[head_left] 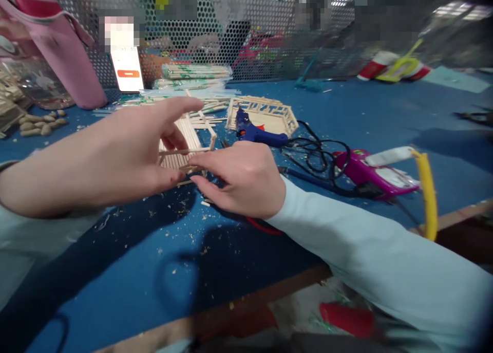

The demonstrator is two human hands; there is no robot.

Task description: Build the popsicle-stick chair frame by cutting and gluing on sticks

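- Left of centre, the left hand reaches in over the worktop, its back hiding the left part of a stick frame. Its index finger is stretched out above, apart from the thumb below; the other fingers curl in beside a rail. I cannot tell whether they grip it.
- At centre left, the stick frame lies between the two hands, just right of the left fingers and beyond the right fingertips. Its floor slats slant from upper left to lower right, while the near rail runs roughly across. Both hands are close to it; neither is clearly nearer. Its near corner is partly covered and its full outline is unclear.
- At centre, the right hand points leftward, index finger and thumb slightly apart at the frame's lower right edge. Whether a thin stick sits between them is too blurred to tell.
- Right of centre, a glue gun partly hides a stick tray.
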